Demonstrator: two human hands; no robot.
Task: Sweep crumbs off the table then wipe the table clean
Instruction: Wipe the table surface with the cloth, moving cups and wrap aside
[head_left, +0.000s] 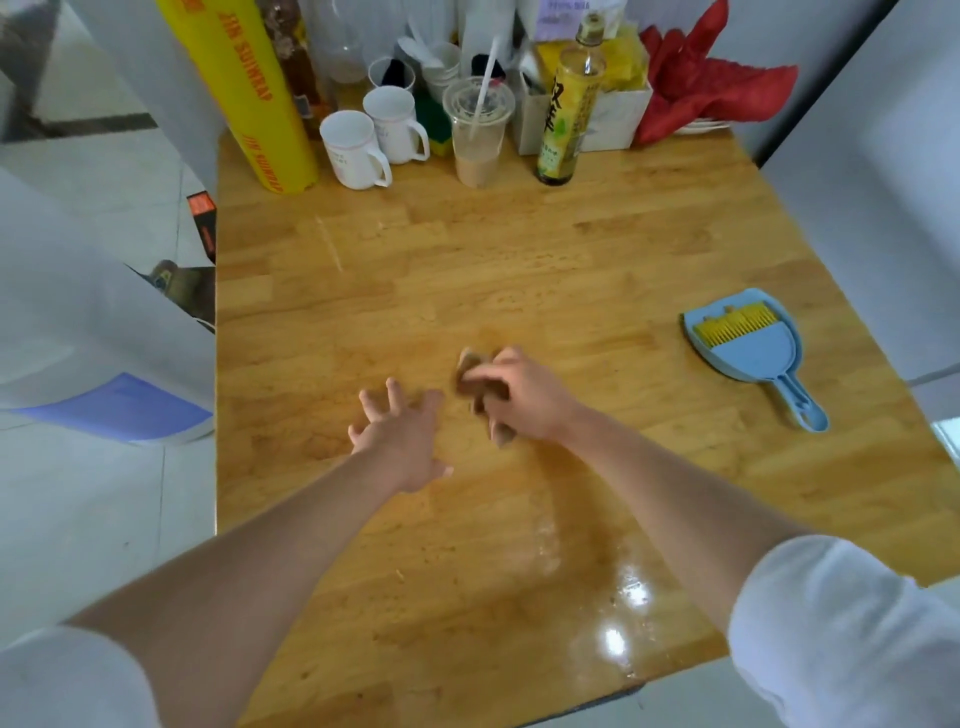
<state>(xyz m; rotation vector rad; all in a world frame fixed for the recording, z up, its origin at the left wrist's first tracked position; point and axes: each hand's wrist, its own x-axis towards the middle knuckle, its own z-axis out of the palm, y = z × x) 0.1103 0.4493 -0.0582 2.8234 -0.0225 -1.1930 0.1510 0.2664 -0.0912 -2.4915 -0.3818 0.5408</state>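
Right hand (524, 397) gripping a brown cloth (480, 387) on the table (571, 249) near centre, bunched, apparently long from 11 to 5 o'clock. Left hand (402, 441) just at its 8 o'clock, fingers spread, empty. Dustpan (748, 348) well off at 3 o'clock, handle pointing to 5.

Two white ceramic mugs (356, 148) are standing beside a tall yellow roll of wrap (244, 88). A clear plastic cup with a straw (478, 135) is sitting near a yellow-labelled glass bottle (569, 109). Crumpled red cloth (706, 85) is lying behind.
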